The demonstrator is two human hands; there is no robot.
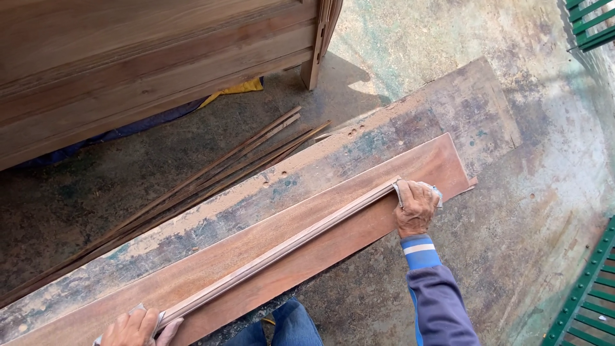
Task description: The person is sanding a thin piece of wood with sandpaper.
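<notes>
Two hands on one long moulding strip (282, 250) lying along a reddish plank (359, 211): left hand (134, 328) gripping its near-left end; strip's long axis rising rightward; right hand (416, 208) closed over sandpaper (435, 190) at its far-right end. Thin slats (192, 186) behind the plank.

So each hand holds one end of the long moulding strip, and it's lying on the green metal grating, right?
Not quite. In the head view, the left hand and right hand do hold the strip at its ends, but it lies on the reddish board, not on grating.
</notes>
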